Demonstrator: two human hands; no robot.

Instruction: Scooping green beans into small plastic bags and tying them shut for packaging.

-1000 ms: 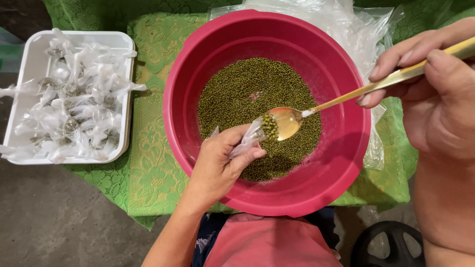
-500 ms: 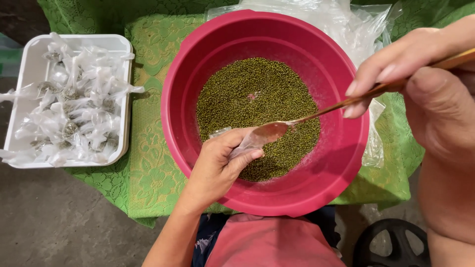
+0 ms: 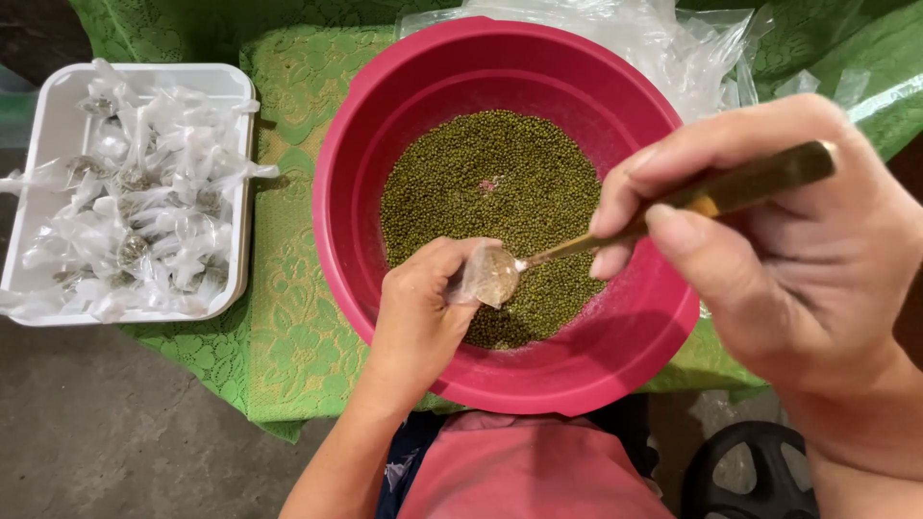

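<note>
At the far left of your view a white rectangular plastic tray sits on the green lace-patterned cloth covering the desk, heaped with small knotted clear plastic packets, several showing a dark clump of beans inside.

Next comes your left hand, reaching up over the near rim of the round pink plastic basin. Its fingers are pinched together on a small clear plastic bag, holding the mouth of the bag against the spoon.

The basin holds a flat layer of small green mung beans spread over its bottom.

The brass-coloured metal spoon lies with its long axis running from lower left to upper right: its bowl, pale and shiny, points down-left into the bag just above the beans, and its flat handle end sticks out at the upper right.

Your right hand has its fingers clamped on the handle, thumb on top.

Behind the basin lies crumpled clear plastic sheeting.
</note>
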